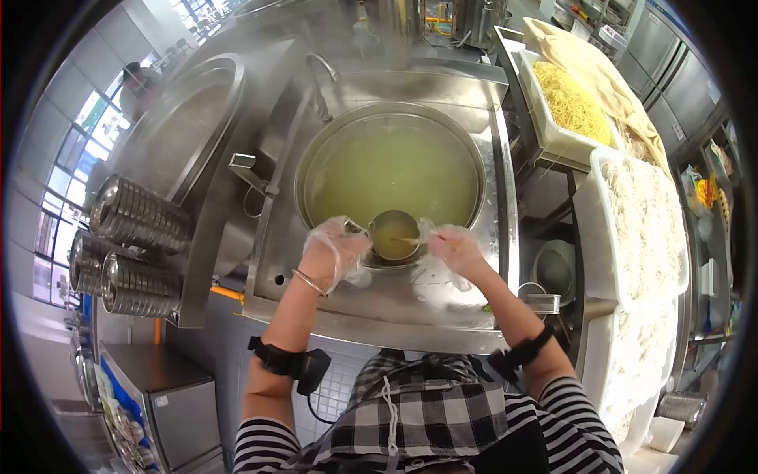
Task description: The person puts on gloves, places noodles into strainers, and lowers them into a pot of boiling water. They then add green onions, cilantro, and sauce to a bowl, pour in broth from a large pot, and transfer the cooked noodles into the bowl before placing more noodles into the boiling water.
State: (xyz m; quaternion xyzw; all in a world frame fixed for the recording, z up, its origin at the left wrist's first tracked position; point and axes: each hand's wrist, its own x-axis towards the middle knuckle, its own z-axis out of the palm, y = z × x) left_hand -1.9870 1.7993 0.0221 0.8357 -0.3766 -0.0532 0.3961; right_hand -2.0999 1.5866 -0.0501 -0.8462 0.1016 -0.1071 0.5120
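A small round metal bowl (384, 250) with yellowish liquid in it overlaps the near rim of a big round pot (301, 170) of cloudy green-yellow liquid. At its left side, my left hand (335, 246), in a clear plastic glove, is closed on the bowl's edge. My right hand (456, 248), gloved alike, is closed at the bowl's right side around thin pale chopsticks (407, 240), whose tips reach into the bowl. Parts of the fingers are blurred by the crinkled plastic.
A steel counter (371, 312) surrounds the pot, with a faucet (322, 87) behind. Stacks of metal bowls (142, 283) and a steaming vat (185, 118) stand left. On the right are trays of white noodles (643, 225) and yellow noodles (570, 103). A person (134, 91) is far left.
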